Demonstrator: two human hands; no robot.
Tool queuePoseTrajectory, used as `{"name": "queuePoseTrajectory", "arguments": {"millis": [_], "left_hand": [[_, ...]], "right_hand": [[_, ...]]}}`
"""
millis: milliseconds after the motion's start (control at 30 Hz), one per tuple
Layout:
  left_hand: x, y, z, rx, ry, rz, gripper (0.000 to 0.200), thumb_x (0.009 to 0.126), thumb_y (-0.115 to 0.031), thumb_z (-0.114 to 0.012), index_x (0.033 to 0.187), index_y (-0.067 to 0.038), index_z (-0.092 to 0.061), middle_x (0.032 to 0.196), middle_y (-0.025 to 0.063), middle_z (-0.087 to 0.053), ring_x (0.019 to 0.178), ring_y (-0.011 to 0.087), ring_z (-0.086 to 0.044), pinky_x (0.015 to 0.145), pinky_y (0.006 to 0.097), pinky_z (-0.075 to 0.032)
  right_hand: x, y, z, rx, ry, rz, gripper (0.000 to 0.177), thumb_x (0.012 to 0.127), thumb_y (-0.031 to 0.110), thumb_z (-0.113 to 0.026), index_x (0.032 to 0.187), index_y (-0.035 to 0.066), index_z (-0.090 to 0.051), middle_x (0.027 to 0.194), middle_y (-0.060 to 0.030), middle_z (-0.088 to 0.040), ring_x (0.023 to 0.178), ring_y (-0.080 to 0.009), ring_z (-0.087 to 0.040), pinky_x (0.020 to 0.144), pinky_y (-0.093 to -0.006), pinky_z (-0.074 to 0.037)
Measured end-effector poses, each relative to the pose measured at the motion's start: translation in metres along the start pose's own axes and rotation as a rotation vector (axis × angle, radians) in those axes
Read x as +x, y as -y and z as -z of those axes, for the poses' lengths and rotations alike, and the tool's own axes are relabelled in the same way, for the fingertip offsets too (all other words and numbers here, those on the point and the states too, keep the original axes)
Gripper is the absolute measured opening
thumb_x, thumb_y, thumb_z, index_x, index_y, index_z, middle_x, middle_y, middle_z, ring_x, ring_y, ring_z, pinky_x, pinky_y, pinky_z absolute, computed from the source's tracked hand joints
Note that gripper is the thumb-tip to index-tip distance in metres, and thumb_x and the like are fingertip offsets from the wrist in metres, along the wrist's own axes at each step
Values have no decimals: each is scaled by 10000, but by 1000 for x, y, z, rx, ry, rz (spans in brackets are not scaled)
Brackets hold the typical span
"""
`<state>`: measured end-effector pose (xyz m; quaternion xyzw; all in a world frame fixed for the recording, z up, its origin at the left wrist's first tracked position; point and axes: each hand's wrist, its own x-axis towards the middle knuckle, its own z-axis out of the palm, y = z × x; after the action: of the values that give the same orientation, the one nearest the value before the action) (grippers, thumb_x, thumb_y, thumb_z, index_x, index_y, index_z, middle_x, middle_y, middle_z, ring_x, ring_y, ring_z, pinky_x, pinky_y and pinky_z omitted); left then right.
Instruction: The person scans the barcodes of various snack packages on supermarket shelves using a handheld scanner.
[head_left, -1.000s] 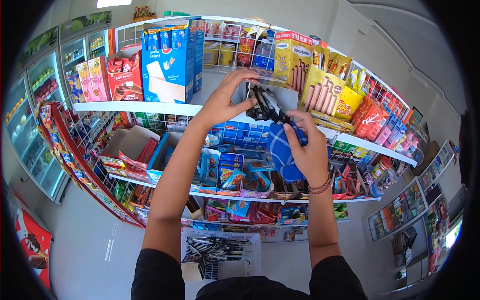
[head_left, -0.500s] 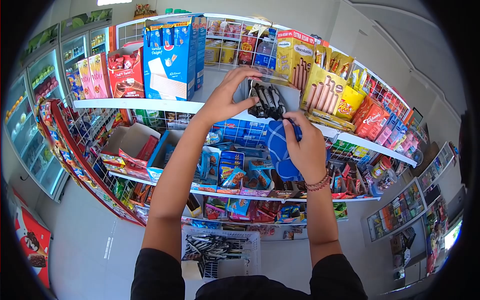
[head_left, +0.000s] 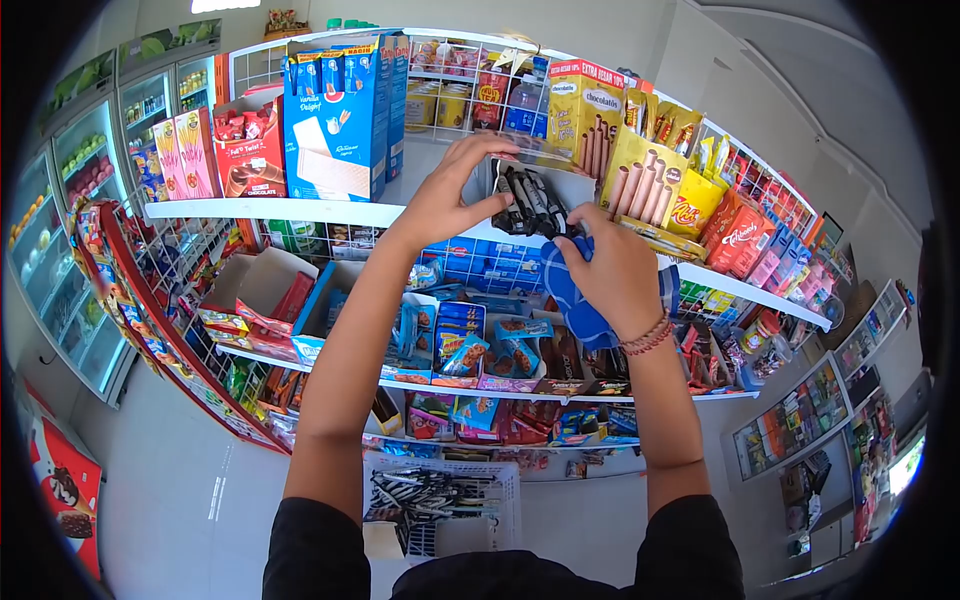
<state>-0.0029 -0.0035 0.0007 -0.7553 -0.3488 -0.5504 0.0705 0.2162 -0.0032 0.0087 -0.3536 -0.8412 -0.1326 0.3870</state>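
Note:
On the top shelf, an open box (head_left: pixel 572 188) with a pale inside holds several slim black wrapped packets (head_left: pixel 530 202). My left hand (head_left: pixel 462 190) grips the box's left side, its fingers over the top by a clear flap and its thumb at the packets. My right hand (head_left: pixel 618 275) is closed on a blue patterned cloth (head_left: pixel 580 300), which hangs below the palm. Its fingertips are right at the box's lower right corner, beside the packets. A bracelet circles the right wrist.
A tall blue wafer box (head_left: pixel 335 130) stands left of my hands. Yellow wafer-roll packs (head_left: pixel 645 180) stand close on the right. Lower shelves carry snack boxes (head_left: pixel 465 340). A white basket (head_left: pixel 500 495) of black packets is below, near my body.
My right hand has shifted slightly right with the blue cloth, its fingers now lower over the box's corner. My left hand stays nearly in place on the box.

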Motion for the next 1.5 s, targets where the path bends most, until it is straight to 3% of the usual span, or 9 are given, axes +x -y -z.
{"name": "queuePoseTrajectory", "arguments": {"millis": [400,500,600,833,967,1133,1233,1333,1500], "left_hand": [[-1,-1,1,-5,-10,-17,456,695,-147,-646,1117,-132,-476,1173,95,-463,1141,278,-400,948,369,-325],[-2,-1,0,2,-11,-1,453,695,-146,-646,1115,-132,-476,1171,94,-463,1139,277,-401,948,366,-325],[-2,-2,0,-2,-9,-8,453,693,-149,-648,1112,-133,-478,1170,93,-463,1138,275,-402,948,366,-326],[-2,-2,-1,8,-15,-14,465,684,-152,-660,1111,-134,-476,1160,85,-467,1136,272,-404,940,368,-336],[-2,-2,0,-6,-21,-8,462,686,-152,-658,1110,-133,-476,1158,87,-467,1132,273,-407,938,365,-338],[-2,0,3,15,33,-16,490,727,-129,-626,1179,-181,-443,1241,51,-420,1179,252,-366,931,392,-336],[-3,2,2,18,30,-19,487,728,-133,-625,1178,-179,-443,1244,55,-417,1181,255,-365,930,395,-338],[-2,1,0,18,-3,-19,472,710,-156,-640,1146,-157,-460,1210,74,-436,1161,266,-383,934,383,-340],[-3,0,2,22,20,-6,486,726,-134,-622,1177,-176,-445,1249,58,-413,1180,256,-369,932,390,-338]], "right_hand": [[0,-4,1,43,-99,25,101,765,175,-584,724,83,-570,668,-118,-582,610,-300,-564,515,-345,-424],[3,-17,4,191,-147,-36,121,780,159,-579,746,43,-584,646,-92,-585,574,-218,-564,533,-284,-416],[5,-36,-2,597,107,-151,178,797,149,-570,775,-27,-587,624,-3,-551,618,-51,-482,572,-194,-381],[12,-47,-8,716,308,-290,201,815,148,-521,853,-33,-599,727,-33,-601,671,-72,-523,620,-197,-404],[18,-60,-25,493,252,96,231,810,81,-435,943,-25,-592,949,-96,-623,832,-144,-583,761,-234,-433],[18,-64,-32,803,393,-182,222,808,117,-474,899,-33,-609,753,-93,-634,656,-127,-576,624,-230,-444],[11,-52,-23,695,364,-215,245,823,184,-512,873,-33,-614,662,-55,-608,595,-95,-540,556,-211,-414],[3,-42,-9,750,403,-289,205,846,189,-520,865,6,-610,645,19,-555,593,-41,-488,532,-183,-367],[-16,-32,2,850,267,-252,130,837,150,-554,883,32,-582,648,12,-566,558,-17,-469,501,-150,-342]]}}
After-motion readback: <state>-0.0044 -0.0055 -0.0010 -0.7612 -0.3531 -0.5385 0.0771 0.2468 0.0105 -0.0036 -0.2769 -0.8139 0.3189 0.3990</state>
